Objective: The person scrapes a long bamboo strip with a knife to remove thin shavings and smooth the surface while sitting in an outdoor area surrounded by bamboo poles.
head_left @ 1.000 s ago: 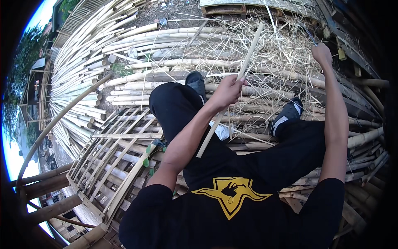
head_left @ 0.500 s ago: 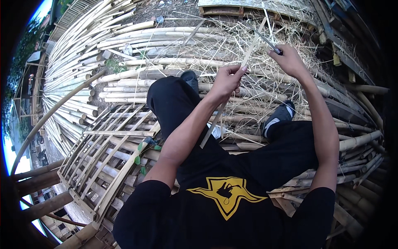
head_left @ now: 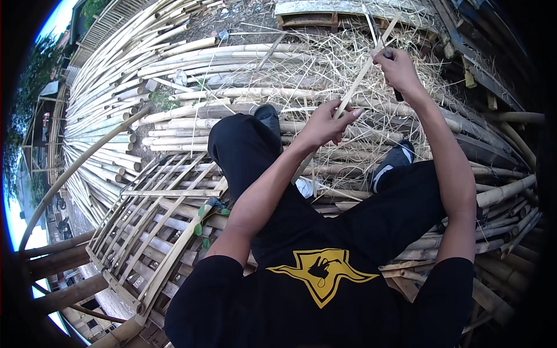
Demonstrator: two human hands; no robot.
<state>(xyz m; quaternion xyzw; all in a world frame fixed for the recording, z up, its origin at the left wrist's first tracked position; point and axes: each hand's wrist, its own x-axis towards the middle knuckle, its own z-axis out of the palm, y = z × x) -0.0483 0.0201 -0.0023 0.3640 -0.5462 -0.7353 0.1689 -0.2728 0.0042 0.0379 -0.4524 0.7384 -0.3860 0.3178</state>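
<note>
Steadying the pale strip (head_left: pixel 361 75): left hand (head_left: pixel 329 124) closed loosely around it; a firm pinch should keep it from twisting.
Dark-handled tool (head_left: pixel 388 54): grasped in the right hand (head_left: pixel 400 72) beside the strip's upper part; I cannot tell whether its blade touches. A shallow, even angle, clear of the left fingers, would suit.
Strip's place: in front of the body, above scattered shavings (head_left: pixel 426 78).
Long axis: slanted, far end up and right toward the pallet (head_left: pixel 313 10), near end by the left trouser leg (head_left: pixel 241 139).
</note>
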